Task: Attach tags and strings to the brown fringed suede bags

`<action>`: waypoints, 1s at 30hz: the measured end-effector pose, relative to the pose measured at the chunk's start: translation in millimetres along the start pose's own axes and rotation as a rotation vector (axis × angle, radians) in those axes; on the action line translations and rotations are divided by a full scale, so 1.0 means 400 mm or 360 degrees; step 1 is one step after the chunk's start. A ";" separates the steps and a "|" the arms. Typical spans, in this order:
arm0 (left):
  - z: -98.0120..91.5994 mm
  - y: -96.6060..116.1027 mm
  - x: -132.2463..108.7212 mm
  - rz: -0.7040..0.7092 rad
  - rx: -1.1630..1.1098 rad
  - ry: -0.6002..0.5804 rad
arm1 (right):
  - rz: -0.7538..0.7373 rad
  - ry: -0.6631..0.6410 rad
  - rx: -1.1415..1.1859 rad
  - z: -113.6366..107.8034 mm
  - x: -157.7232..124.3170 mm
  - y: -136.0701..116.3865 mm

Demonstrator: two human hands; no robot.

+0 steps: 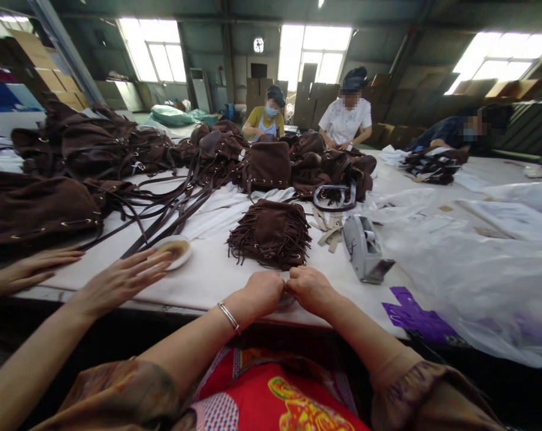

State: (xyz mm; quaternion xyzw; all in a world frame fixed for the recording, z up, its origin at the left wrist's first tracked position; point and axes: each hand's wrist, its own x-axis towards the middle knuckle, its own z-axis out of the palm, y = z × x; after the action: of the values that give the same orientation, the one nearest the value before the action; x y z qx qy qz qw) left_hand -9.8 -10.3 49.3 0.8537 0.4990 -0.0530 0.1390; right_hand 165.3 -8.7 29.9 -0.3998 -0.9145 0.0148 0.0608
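Note:
Close together at the table's near edge are my left hand (264,292) and my right hand (307,288), both with fingers closed. Between them shows a small clear, shiny thing, too small to make out. Just beyond my knuckles a small dark brown fringed bag (271,230) lies on the white table (208,281). To its right are strips of beige material (331,230) and a grey tape dispenser (365,248). A shallow white dish (174,251) with something brown in it sits to the left.
A co-worker's hands (118,281) rest at the left edge. Brown bags (266,164) with long straps are heaped across the table. Clear plastic sheeting (454,257) and purple tape (419,314) lie right. Three people work on the far side.

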 end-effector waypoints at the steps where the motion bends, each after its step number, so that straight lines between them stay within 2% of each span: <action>1: 0.002 -0.004 -0.006 -0.0037 -0.0001 0.0021 | 0.0033 -0.0041 -0.0052 0.005 0.003 -0.004; 6: 0.025 -0.029 -0.028 -0.0297 -0.0166 0.0079 | 0.0383 -0.0059 -0.0102 0.019 0.013 -0.032; 12: 0.030 -0.032 -0.015 -0.0408 -0.0221 0.0122 | 0.0852 -0.0170 0.0036 0.007 0.058 -0.066; 17: 0.027 -0.029 -0.010 -0.0471 -0.0178 0.0234 | 0.0925 -0.0250 0.0613 0.010 0.077 -0.039; 22: 0.042 -0.024 -0.024 -0.0450 -0.0306 0.0375 | 0.1210 -0.0237 0.1241 0.019 0.064 -0.028; 25: 0.054 -0.023 -0.031 -0.0358 -0.0345 0.0405 | 0.1124 -0.0276 0.1372 0.016 0.052 -0.030; 30: 0.050 -0.015 -0.026 -0.0467 -0.0394 0.0407 | 0.0665 -0.0233 0.1556 0.025 0.039 -0.026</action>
State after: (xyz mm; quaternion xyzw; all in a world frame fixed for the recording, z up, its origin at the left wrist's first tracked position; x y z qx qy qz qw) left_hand -19.0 -22.1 31.3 0.7482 0.6342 0.0976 0.1690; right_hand 146.2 -4.2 22.4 -0.4962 -0.7038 0.4786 0.1717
